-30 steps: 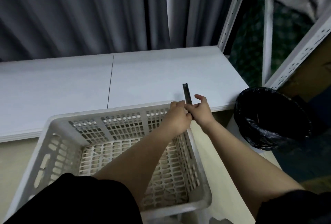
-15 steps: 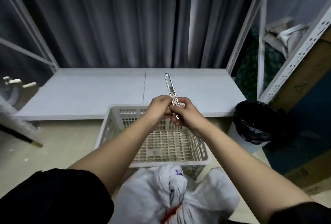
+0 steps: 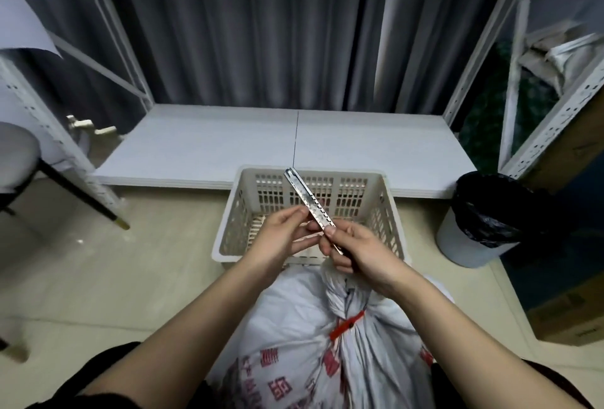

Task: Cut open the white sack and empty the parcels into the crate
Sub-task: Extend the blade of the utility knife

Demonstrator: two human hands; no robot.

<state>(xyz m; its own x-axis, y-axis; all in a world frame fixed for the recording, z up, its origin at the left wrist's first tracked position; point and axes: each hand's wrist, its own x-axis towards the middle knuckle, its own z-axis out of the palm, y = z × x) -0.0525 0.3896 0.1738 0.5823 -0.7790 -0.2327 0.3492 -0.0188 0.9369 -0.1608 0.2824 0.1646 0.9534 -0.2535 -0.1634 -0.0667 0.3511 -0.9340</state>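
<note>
Holding the utility knife (image 3: pixel 309 201) over the crate (image 3: pixel 389 199), right hand (image 3: pixel 361 250) grips its handle, left hand (image 3: pixel 284 235) pinches the blade; a slip could cut fingers, or slashing the white sack (image 3: pixel 294 336) deep could gash parcels.

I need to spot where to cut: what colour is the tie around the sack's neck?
Red: the tie cinches the white sack's knotted neck, head view.
</note>
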